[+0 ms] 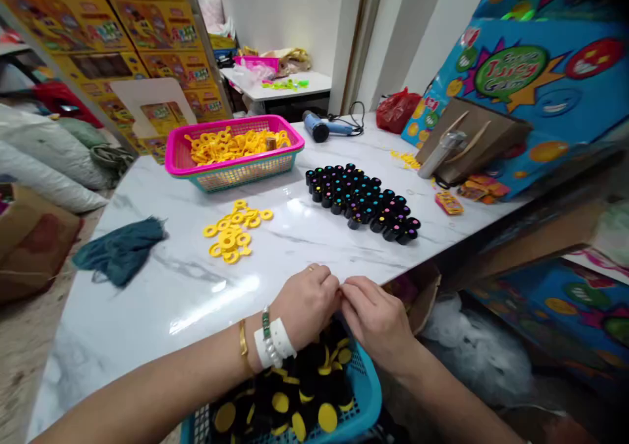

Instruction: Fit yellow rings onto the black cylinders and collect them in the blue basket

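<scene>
My left hand [305, 303] and my right hand [376, 316] meet at the near edge of the white marble table [162, 287], fingertips pinched together on something I cannot make out. Both hover over a blue basket [366, 391] of black and yellow round pieces on my lap. A loose pile of yellow rings [234, 232] lies on the table ahead. To its right stands a cluster of several small black caps with coloured dots [362, 202]. A pink and teal basket [234, 150] full of yellow rings sits further back.
A dark teal cloth [120, 251] lies at the table's left. A blue heat gun [327, 127], a red bag [397, 109] and a brown paper bag [472, 139] sit at the back right. Colourful cartons [535, 84] stand right; yellow boxes [122, 31] are stacked left.
</scene>
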`<action>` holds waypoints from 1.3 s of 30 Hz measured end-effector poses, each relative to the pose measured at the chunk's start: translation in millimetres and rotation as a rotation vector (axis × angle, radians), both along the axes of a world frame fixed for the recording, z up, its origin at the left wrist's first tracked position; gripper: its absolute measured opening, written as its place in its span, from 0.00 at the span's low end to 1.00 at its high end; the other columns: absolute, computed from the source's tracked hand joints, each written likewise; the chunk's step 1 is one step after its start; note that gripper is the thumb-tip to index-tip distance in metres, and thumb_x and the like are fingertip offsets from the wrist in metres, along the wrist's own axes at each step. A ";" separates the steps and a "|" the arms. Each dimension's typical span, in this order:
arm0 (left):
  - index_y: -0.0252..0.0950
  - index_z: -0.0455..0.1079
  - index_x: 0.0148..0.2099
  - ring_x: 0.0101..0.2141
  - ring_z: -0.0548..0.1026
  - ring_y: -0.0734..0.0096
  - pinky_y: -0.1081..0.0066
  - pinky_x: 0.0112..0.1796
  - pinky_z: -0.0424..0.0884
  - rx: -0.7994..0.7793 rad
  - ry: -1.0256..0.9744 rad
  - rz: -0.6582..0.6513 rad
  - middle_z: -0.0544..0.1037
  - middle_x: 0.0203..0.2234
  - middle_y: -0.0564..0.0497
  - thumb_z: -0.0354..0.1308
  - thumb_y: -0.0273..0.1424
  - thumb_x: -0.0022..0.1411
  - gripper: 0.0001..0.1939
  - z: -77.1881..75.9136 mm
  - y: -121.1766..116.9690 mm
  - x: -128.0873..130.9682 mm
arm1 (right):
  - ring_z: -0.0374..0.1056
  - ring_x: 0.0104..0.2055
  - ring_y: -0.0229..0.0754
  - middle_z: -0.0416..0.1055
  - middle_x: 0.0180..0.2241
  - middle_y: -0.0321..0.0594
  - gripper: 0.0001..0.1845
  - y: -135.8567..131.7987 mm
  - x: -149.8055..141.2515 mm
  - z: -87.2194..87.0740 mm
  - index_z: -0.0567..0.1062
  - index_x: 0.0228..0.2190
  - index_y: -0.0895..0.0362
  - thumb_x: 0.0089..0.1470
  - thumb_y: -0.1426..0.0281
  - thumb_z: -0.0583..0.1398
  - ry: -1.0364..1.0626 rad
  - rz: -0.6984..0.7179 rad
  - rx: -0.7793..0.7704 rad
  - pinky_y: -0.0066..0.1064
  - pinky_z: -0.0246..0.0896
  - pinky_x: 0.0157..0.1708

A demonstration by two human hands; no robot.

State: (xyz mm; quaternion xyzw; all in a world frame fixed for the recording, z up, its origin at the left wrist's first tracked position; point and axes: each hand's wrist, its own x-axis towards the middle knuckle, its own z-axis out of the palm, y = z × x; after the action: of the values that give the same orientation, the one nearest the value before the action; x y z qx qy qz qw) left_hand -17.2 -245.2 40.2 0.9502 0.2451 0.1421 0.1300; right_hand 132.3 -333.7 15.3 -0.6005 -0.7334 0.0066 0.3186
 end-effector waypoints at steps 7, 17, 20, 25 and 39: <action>0.33 0.75 0.43 0.30 0.76 0.69 0.71 0.34 0.70 -0.389 -0.083 0.000 0.80 0.30 0.48 0.55 0.38 0.64 0.15 -13.2 39.8 80.7 | 0.61 0.21 0.35 0.68 0.22 0.35 0.10 6.1 106.4 -12.2 0.74 0.34 0.58 0.54 0.63 0.60 0.720 -0.392 -0.237 0.26 0.56 0.22; 0.33 0.73 0.51 0.31 0.77 0.65 0.68 0.37 0.71 -0.453 -0.027 0.118 0.81 0.28 0.50 0.60 0.39 0.59 0.21 -18.7 63.2 139.7 | 0.54 0.15 0.30 0.63 0.16 0.28 0.25 33.2 170.5 -13.5 0.74 0.42 0.63 0.41 0.64 0.65 0.917 -0.469 -0.422 0.22 0.45 0.16; 0.34 0.73 0.49 0.30 0.76 0.65 0.69 0.34 0.70 -0.453 -0.028 0.106 0.80 0.27 0.51 0.61 0.40 0.57 0.20 -18.2 60.4 140.3 | 0.59 0.19 0.32 0.64 0.20 0.29 0.23 32.3 161.5 -13.2 0.75 0.43 0.61 0.43 0.66 0.63 0.825 -0.380 -0.435 0.23 0.50 0.19; 0.33 0.73 0.39 0.28 0.75 0.65 0.70 0.29 0.67 -0.373 -0.039 0.109 0.78 0.27 0.48 0.62 0.45 0.55 0.19 -18.3 58.3 122.8 | 0.57 0.21 0.33 0.63 0.21 0.30 0.20 33.8 130.5 -9.6 0.76 0.44 0.58 0.48 0.68 0.59 0.613 -0.298 -0.494 0.24 0.49 0.20; 0.35 0.70 0.40 0.32 0.73 0.66 0.67 0.35 0.70 -0.140 0.041 0.409 0.72 0.34 0.49 0.64 0.39 0.56 0.14 -14.5 74.9 -19.3 | 0.66 0.25 0.36 0.73 0.26 0.34 0.15 77.3 32.5 1.8 0.77 0.42 0.54 0.51 0.70 0.61 0.500 -0.091 -0.427 0.27 0.58 0.28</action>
State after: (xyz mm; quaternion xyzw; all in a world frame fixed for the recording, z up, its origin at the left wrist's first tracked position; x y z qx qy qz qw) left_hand -36.5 -170.4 25.7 0.8719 0.4448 0.1286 0.1591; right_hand 164.8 -256.5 17.1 -0.6657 -0.5869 0.2930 0.3558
